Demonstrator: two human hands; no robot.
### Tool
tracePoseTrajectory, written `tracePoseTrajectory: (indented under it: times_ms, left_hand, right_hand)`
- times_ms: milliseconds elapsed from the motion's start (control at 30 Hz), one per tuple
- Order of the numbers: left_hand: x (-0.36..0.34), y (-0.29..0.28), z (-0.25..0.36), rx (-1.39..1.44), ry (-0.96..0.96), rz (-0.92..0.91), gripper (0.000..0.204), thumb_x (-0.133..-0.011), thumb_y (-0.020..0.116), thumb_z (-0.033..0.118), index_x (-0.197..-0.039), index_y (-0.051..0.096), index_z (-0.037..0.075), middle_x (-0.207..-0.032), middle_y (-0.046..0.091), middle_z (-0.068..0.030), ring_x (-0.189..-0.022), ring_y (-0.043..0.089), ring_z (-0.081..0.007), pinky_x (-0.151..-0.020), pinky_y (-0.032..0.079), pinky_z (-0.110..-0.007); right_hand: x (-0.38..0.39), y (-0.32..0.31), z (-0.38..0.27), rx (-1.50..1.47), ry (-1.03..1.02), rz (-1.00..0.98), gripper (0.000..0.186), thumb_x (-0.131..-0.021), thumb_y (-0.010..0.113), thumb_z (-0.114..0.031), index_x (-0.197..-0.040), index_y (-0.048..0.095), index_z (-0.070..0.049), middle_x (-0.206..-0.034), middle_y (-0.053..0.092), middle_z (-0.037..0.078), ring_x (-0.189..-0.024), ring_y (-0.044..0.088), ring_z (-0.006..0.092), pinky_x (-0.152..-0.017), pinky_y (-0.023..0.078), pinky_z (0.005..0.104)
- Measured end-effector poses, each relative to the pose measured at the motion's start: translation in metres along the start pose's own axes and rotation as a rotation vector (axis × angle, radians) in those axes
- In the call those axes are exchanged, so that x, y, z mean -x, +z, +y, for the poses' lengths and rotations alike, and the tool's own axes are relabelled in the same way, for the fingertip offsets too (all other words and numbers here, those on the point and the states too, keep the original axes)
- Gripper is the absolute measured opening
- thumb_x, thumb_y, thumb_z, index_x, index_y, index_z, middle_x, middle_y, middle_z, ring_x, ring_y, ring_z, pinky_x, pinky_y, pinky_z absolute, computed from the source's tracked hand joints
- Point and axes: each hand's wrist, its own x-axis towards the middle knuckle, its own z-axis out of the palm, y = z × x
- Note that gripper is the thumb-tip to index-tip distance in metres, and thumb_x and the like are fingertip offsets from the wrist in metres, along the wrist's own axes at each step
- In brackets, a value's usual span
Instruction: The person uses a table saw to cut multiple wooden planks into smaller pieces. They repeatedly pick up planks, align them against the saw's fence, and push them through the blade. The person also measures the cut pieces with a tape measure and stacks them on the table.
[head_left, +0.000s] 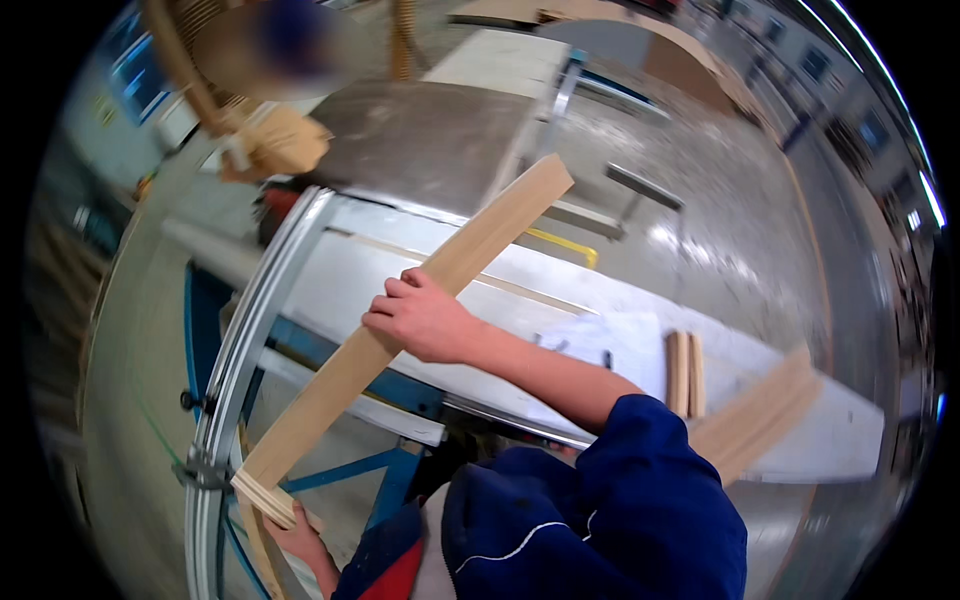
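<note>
A long, flat wooden board runs slantwise across the metal table of a machine. My right hand is closed over its middle, fingers curled around the far edge. At the board's near-left end is a short, light wooden piece with layered edges, close to a metal fence rail. My left hand is closed around this short piece from below; part of its grip is hidden. Whether the short piece touches the board I cannot tell.
Narrow wooden pieces lie on white paper to the right. Beside them a bundle of longer boards rests on the table. A person, blurred, stands at the far left near cardboard-coloured material. A blue frame supports the table.
</note>
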Motion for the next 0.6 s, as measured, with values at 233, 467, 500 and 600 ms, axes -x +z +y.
tracePoseTrajectory:
  times_ms: [233, 467, 500, 600]
  left_hand:
    - [-0.017, 0.074, 0.072, 0.440, -0.210, -0.596, 0.065, -0.097, 0.074, 0.019, -0.150, 0.045, -0.005, -0.131, 0.063, -0.0157, -0.110, 0.065, -0.0245, -0.094, 0.053, -0.036]
    - [0.057, 0.144, 0.069, 0.439, -0.102, -1.072, 0.059, -0.095, 0.078, 0.015, -0.144, 0.052, -0.004, -0.128, 0.064, -0.0124, -0.109, 0.064, -0.0197, -0.092, 0.051, -0.034]
    - [0.071, 0.152, 0.068, 0.466, -0.090, -1.143, 0.056, -0.094, 0.078, 0.015, -0.141, 0.054, -0.004, -0.126, 0.065, -0.0121, -0.108, 0.064, -0.0191, -0.092, 0.051, -0.034]
    - [0.109, 0.166, 0.070, 0.525, -0.036, -1.285, 0.044, -0.093, 0.080, 0.015, -0.129, 0.061, -0.002, -0.117, 0.067, -0.0094, -0.103, 0.063, -0.0164, -0.089, 0.051, -0.032]
  right_hand:
    - [0.162, -0.104, -0.095, 0.169, 0.478, 0.223, 0.037, -0.082, 0.068, -0.009, -0.119, 0.067, -0.013, -0.105, 0.065, 0.000, -0.099, 0.058, 0.0216, -0.095, 0.044, 0.0385]
    - [0.265, -0.160, -0.228, 0.294, 0.931, 0.152, 0.060, -0.069, 0.078, -0.010, -0.127, 0.066, -0.013, -0.113, 0.065, 0.001, -0.104, 0.057, 0.0242, -0.103, 0.042, 0.0411]
    - [0.276, -0.168, -0.246, 0.308, 0.989, 0.154, 0.058, -0.069, 0.078, -0.011, -0.126, 0.066, -0.013, -0.112, 0.065, 0.001, -0.105, 0.058, 0.0241, -0.103, 0.042, 0.0410]
    - [0.313, -0.175, -0.295, 0.323, 1.179, 0.127, 0.070, -0.063, 0.082, -0.010, -0.131, 0.066, -0.015, -0.119, 0.066, 0.002, -0.108, 0.057, 0.0267, -0.106, 0.042, 0.0433]
